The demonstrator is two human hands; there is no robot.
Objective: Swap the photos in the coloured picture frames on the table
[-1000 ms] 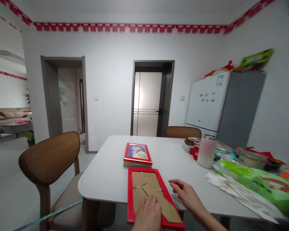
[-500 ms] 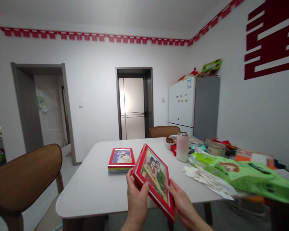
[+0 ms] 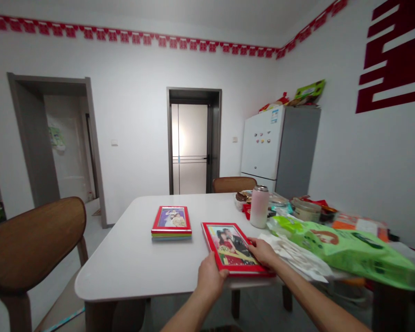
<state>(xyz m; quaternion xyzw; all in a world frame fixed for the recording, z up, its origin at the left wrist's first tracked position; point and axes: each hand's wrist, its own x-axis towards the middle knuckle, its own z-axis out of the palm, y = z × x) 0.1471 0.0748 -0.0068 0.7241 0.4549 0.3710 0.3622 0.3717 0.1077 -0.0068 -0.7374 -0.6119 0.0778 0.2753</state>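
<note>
A red picture frame with a photo of a couple lies nearly level at the table's front edge. My left hand grips its lower left corner, thumb along the near edge and the other fingers mostly hidden. At the right edge, my right hand is closed on the frame, its fingers partly over the rim. To the left of it sits a small stack of picture frames, a red one on top with a wedding photo and green and bluish edges below.
The white table has rounded corners. At its right are a pink tumbler, white gloves or cloth, a green plastic package and a clear tub. Wooden chairs stand at the left and behind.
The red picture frame has gone from raised and tilted to nearly flat by the table edge. Both hands moved with it, slightly right. The camera view has shifted a little.
</note>
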